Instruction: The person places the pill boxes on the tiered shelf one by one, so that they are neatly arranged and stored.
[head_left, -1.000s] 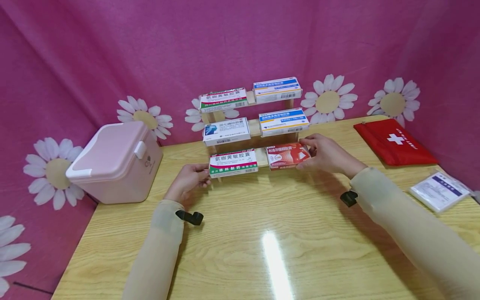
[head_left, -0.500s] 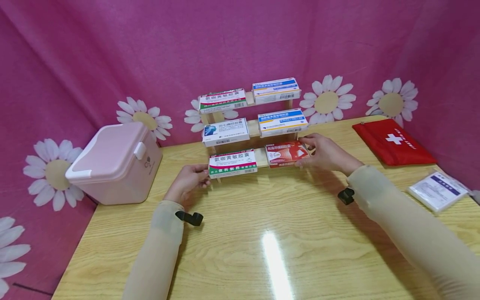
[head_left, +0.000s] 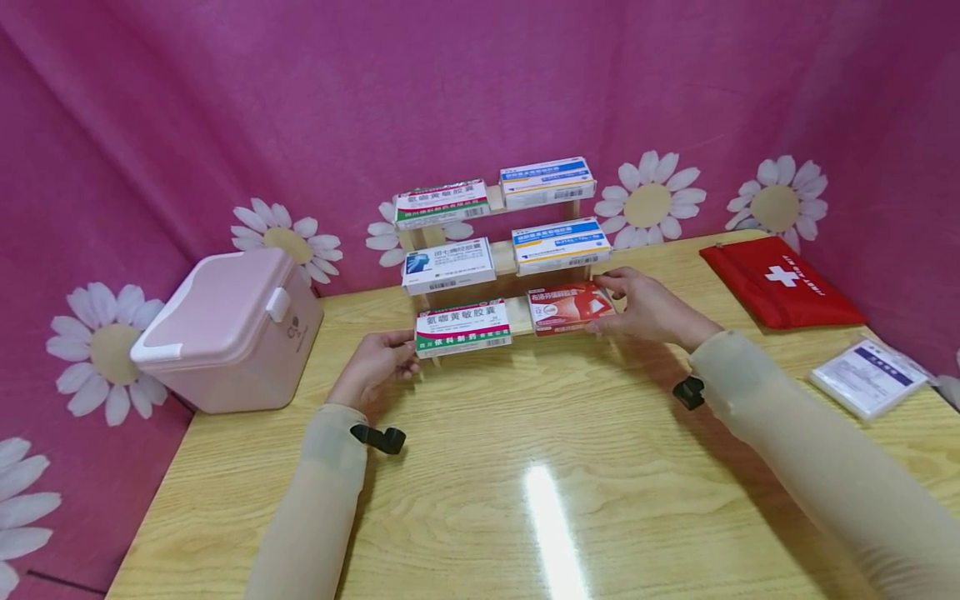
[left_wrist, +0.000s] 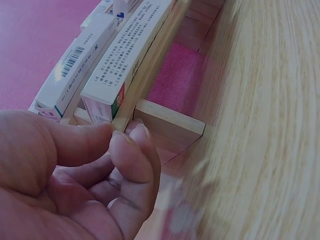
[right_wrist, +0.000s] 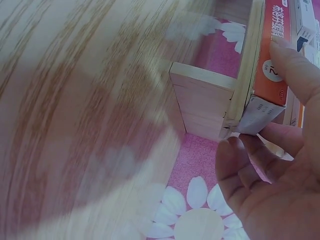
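Note:
A three-tier wooden rack [head_left: 519, 314] bears medicine boxes, two on each tier. My left hand [head_left: 377, 360] pinches the left end of its lowest tier between thumb and fingertips, beside a white, green and magenta box [head_left: 462, 327]. In the left wrist view that wooden strip [left_wrist: 159, 55] runs up from the fingertips. At the right end, a red medicine box [head_left: 567, 309] lies on the same tier. My right hand [head_left: 647, 310] grips its outer end; in the right wrist view the thumb [right_wrist: 295, 65] lies on the printed face and the fingers are at the box's end.
On the upper tiers rest a white-blue box [head_left: 450, 265], two blue-white boxes, and another green-magenta one [head_left: 441, 204]. A pink lidded case [head_left: 232, 333] stands left. To the right lie a red first aid pouch [head_left: 783, 282] and a white packet [head_left: 870, 379].
The red box has tilted slightly under my right hand, and its lower printed edge now shows more. My left hand keeps its place on the rack. The view has shifted a little.

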